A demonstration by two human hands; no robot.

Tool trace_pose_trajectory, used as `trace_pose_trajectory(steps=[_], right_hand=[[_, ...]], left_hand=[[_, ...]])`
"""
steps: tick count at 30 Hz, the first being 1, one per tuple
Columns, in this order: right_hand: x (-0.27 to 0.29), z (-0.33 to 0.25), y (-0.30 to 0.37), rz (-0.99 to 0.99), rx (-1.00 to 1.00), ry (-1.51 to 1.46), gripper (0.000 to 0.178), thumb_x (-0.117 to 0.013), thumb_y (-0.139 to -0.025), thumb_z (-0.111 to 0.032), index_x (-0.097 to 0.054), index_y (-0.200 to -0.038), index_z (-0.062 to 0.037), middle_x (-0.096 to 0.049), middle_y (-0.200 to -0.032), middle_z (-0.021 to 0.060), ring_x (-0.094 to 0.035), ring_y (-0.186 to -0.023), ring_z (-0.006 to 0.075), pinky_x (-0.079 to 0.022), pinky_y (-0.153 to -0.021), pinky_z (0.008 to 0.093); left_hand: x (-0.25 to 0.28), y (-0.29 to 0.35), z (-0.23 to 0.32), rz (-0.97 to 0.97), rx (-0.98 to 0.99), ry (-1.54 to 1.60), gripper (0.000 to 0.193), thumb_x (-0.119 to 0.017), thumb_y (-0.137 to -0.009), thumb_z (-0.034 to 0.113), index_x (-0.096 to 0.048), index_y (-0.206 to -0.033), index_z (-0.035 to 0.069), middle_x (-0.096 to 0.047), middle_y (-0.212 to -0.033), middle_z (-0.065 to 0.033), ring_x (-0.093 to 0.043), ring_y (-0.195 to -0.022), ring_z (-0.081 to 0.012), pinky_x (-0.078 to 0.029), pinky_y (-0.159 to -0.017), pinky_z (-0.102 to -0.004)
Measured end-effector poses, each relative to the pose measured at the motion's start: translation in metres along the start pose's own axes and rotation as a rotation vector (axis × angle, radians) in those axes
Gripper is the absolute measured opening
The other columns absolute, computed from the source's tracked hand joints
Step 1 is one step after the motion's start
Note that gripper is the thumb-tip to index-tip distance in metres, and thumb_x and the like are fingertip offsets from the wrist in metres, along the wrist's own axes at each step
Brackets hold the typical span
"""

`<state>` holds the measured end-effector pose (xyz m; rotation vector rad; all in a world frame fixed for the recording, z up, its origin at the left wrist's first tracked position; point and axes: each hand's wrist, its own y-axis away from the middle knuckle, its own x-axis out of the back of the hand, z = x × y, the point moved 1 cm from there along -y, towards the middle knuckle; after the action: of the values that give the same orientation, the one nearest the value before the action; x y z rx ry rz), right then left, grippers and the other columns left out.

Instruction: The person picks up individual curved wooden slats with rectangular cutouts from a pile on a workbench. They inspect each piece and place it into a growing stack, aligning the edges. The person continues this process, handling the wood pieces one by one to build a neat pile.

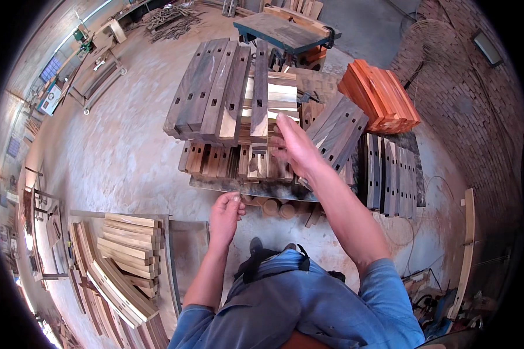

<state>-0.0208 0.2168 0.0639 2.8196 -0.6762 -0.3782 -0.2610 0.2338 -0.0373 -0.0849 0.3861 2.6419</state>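
Note:
My right hand (297,142) reaches over the stacked wood with its fingers apart, just right of the lower end of a single dark slotted board (259,87). I see nothing in its grasp. Lower and to the left, my left hand (224,212) is closed with curled fingers in front of the bench edge; anything inside it is hidden. A block of dark slotted boards (206,87) lies left of the single board, on top of shorter slotted pieces (215,160). To the right of my right hand, more dark boards (339,131) lie at a slant.
Orange-red boards (381,96) are piled at the right, above a row of upright slotted boards (393,177). Pale curved pieces (125,250) are stacked at lower left. Behind the bench stands a blue-edged machine table (282,32). A cable (413,235) trails over the floor at right.

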Motion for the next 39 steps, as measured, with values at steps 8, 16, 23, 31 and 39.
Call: trace_pose_trajectory(steps=[8, 16, 23, 31, 39], right_hand=[[-0.022, -0.023, -0.01, -0.066, -0.1, -0.095, 0.064, -0.046, -0.098, -0.059, -0.044, -0.138, -0.0092, -0.054, -0.131, 0.0082, -0.054, -0.115, 0.0229, -0.042, -0.095, 0.0495], [-0.028, -0.026, -0.005, 0.008, -0.094, -0.083, 0.069, -0.052, -0.093, -0.063, -0.045, -0.136, -0.0087, -0.055, -0.122, 0.0064, -0.054, -0.097, 0.0232, -0.042, -0.085, 0.0522], [-0.035, -0.035, 0.001, 0.036, -0.119, -0.043, 0.059, -0.057, -0.092, -0.06, -0.052, -0.127, -0.0131, -0.057, -0.11, 0.0048, -0.053, -0.09, 0.0193, -0.045, -0.073, 0.0427], [-0.033, -0.027, -0.012, -0.062, -0.091, -0.149, 0.073, -0.063, -0.09, -0.054, -0.038, -0.138, -0.0045, -0.062, -0.114, 0.0108, -0.061, -0.1, 0.0214, -0.05, -0.083, 0.0459], [-0.038, -0.041, 0.002, 0.005, -0.093, -0.192, 0.081, -0.071, -0.088, -0.041, -0.028, -0.142, 0.0005, -0.059, -0.122, 0.0177, -0.062, -0.106, 0.0253, -0.053, -0.083, 0.0472]], left_hand=[[0.031, -0.001, 0.003, 0.006, -0.034, -0.022, 0.019, -0.058, -0.098, 0.018, -0.063, -0.109, 0.004, -0.064, -0.08, -0.0023, -0.059, -0.067, -0.0076, -0.045, -0.058, -0.0205], [0.033, -0.015, 0.027, -0.013, -0.197, -0.078, 0.028, -0.06, -0.097, 0.015, -0.058, -0.12, -0.001, -0.063, -0.089, -0.0042, -0.058, -0.074, -0.0096, -0.047, -0.066, -0.0213], [0.002, -0.033, 0.117, 0.271, -0.754, -0.571, 0.053, -0.068, -0.089, 0.019, -0.048, -0.133, -0.002, -0.062, -0.102, -0.0116, -0.06, -0.084, -0.0204, -0.051, -0.072, -0.0319], [-0.024, -0.054, 0.159, 0.447, -0.9, -1.185, 0.057, -0.071, -0.084, 0.035, -0.053, -0.127, 0.002, -0.067, -0.096, -0.0178, -0.066, -0.083, -0.0358, -0.053, -0.068, -0.0446], [-0.031, -0.061, 0.171, 0.435, -0.792, -1.317, 0.053, -0.064, -0.086, 0.034, -0.055, -0.123, -0.001, -0.069, -0.078, -0.0201, -0.069, -0.069, -0.0369, -0.054, -0.059, -0.0451]])
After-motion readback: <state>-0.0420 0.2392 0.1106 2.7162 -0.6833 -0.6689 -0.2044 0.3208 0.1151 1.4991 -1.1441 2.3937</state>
